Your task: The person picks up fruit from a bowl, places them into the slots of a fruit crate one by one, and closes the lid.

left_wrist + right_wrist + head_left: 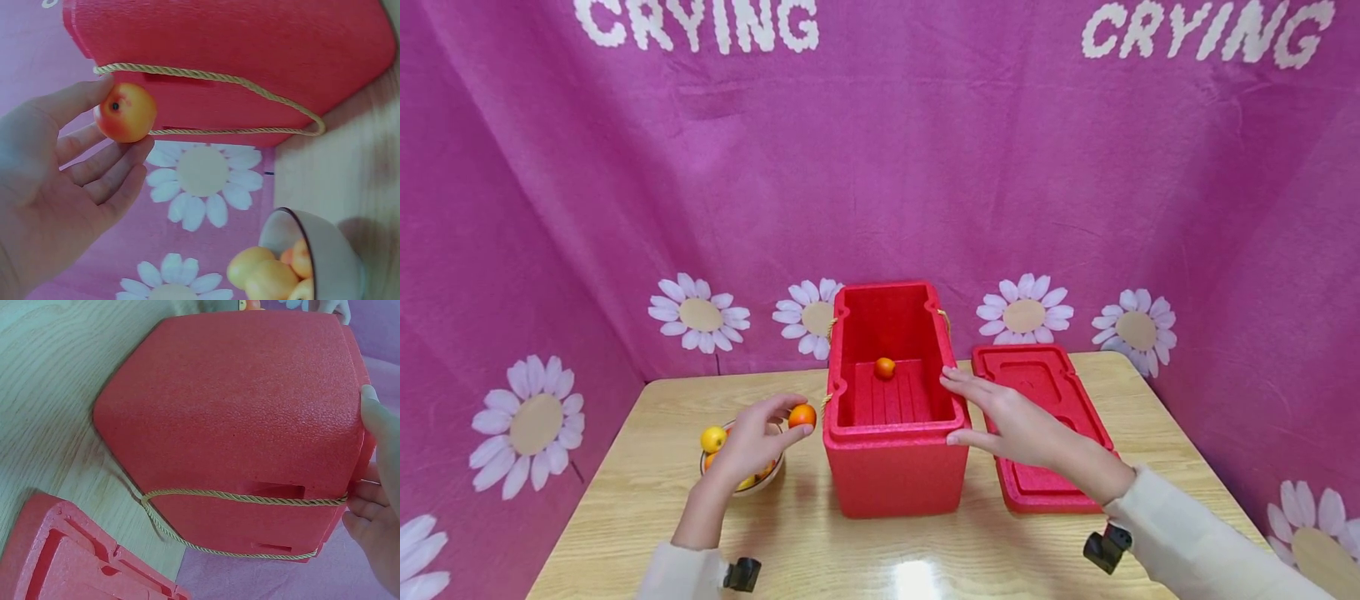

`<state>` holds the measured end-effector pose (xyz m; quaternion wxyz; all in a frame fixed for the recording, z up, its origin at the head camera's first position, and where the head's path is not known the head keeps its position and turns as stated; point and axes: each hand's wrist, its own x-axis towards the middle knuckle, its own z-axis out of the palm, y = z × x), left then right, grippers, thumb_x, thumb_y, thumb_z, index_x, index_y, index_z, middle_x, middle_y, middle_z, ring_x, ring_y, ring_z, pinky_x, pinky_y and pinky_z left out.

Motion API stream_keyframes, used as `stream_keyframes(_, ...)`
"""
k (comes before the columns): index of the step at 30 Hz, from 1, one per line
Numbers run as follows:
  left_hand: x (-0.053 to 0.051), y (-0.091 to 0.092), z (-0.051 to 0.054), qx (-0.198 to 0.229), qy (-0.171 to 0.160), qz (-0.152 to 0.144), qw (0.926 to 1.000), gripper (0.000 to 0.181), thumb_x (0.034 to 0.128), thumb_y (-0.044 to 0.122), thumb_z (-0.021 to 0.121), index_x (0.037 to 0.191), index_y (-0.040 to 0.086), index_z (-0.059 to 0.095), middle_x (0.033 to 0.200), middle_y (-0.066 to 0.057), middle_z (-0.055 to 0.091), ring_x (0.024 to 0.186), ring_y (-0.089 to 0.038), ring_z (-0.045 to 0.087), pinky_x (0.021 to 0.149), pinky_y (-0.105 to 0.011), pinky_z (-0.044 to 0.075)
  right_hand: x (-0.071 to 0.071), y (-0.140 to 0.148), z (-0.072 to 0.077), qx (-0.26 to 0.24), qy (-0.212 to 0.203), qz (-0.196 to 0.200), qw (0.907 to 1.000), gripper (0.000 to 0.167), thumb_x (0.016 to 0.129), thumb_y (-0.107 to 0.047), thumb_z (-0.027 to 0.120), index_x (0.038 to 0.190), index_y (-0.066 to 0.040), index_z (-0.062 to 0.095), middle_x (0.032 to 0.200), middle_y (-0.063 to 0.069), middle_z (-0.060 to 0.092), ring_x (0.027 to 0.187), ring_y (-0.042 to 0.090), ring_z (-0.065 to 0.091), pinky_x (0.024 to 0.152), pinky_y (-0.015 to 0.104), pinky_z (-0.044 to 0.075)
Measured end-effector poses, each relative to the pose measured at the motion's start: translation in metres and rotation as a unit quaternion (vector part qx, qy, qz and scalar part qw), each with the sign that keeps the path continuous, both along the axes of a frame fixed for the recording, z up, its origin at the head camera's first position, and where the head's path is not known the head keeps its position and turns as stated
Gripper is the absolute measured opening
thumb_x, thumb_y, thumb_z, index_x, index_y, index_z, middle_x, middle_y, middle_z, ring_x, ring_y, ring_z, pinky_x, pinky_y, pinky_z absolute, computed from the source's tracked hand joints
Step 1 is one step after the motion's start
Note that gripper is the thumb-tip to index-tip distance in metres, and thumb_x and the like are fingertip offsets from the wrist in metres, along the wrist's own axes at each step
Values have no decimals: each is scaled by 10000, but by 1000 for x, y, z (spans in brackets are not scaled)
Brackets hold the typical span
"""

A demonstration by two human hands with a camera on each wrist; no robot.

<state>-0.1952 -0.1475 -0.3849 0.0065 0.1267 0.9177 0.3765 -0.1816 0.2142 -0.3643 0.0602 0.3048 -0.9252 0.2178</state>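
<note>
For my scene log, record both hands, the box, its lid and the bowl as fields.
Red box: open, one loose fruit inside
Lid: on the table, right of the box
Left hand: pinches an orange fruit
Right hand: rests on the box's rim
Bowl: left of the box, holding yellow and orange fruit

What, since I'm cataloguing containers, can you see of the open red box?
The red box is deep and rectangular, with a slightly textured surface that looks like moulded foam. It stands upright on the wooden table. Its top is open, showing a stepped, notched rim and a grooved floor where one orange fruit lies. A twisted, gold-coloured rope loop is fitted on each long side. The right hand touches the rim near the front right corner.
</note>
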Motion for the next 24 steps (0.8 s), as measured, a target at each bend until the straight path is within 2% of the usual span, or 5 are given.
stream_keyframes(8,2,6,18,-74,201,-18,9998,467,869,274,693,1303,145,576,1258,-78,635,1129,-296,584,864,-413,560,0,0,0,-2,-9,12,10000,795,796,-457,734,1448,-120,428,1512,92,428,1399,287,415,979,407,509)
stream_keyframes(13,-1,12,31,45,583,-268,9979,463,864,244,702,1295,129,580,1256,-80,637,1121,-294,591,866,-433,559,-1,0,0,4,-34,-6,10000,792,799,-449,735,1451,-124,424,1514,88,426,1400,283,415,986,411,504)
stream_keyframes(17,-4,19,42,109,781,-463,9958,454,862,235,705,1285,123,583,1253,-69,633,1113,-269,593,867,-428,562,-2,1,-2,4,-11,9,10000,800,810,-519,692,1451,-122,423,1514,88,425,1398,279,418,1002,419,493)
stream_keyframes(22,-11,26,54,194,830,-694,9939,443,864,220,704,1275,99,591,1217,-69,652,1096,-271,601,853,-423,566,-2,1,-4,-4,33,38,10000,811,814,-574,648,1454,-132,419,1516,86,422,1401,275,414,1016,423,481)
stream_keyframes(24,-13,28,57,229,747,-750,9941,426,863,226,704,1259,105,603,1184,-58,667,1088,-268,609,861,-426,560,-2,1,-4,-17,33,44,10000,811,813,-568,653,1453,-128,421,1515,88,423,1400,278,414,1015,424,482)
